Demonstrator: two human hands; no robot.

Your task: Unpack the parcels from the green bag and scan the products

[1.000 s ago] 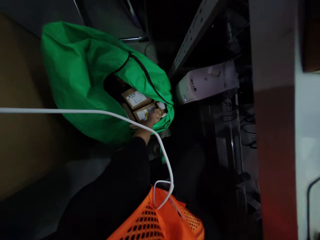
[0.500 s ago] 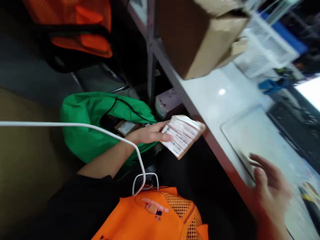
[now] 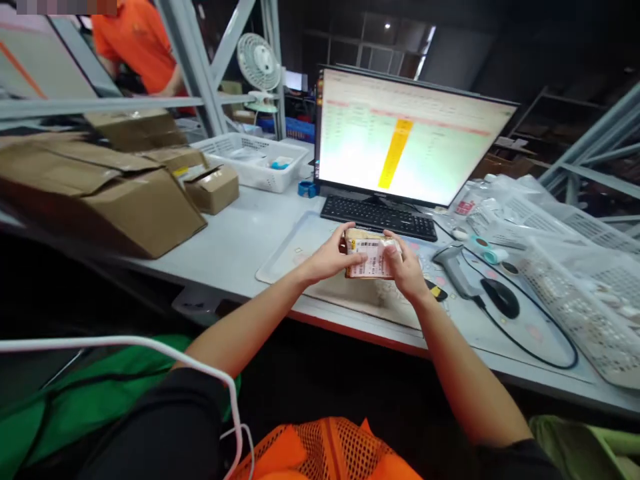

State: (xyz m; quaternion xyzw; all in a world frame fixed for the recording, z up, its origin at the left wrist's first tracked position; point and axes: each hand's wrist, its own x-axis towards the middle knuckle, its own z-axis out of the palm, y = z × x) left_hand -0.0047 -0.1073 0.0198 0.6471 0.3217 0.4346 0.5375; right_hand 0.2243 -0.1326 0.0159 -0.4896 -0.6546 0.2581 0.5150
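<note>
A small cardboard parcel [image 3: 371, 261] with a white printed barcode label is held between both hands over the desk mat. My left hand [image 3: 333, 257] grips its left end, thumb across the label. On the right end, my right hand [image 3: 404, 267] is closed with its thumb on top. Just beyond the parcel lies a black keyboard [image 3: 380, 217]. A grey barcode scanner [image 3: 456, 270] rests to the right of my right hand, close to a black and yellow tool [image 3: 436, 291].
A lit monitor [image 3: 400, 140] stands behind the keyboard. Cardboard boxes [image 3: 145, 207] and a white basket [image 3: 280, 175] are on the left. Toward the right are a mouse [image 3: 500, 297], a looping cable and white baskets [image 3: 565, 300]. A green bag [image 3: 100, 393] sits below left. Beyond the frame is another person [image 3: 135, 40].
The view has swung from the green bag to the desk and monitor. The parcel, earlier in my left hand alone, is over the mat, and my right hand has taken hold too.
</note>
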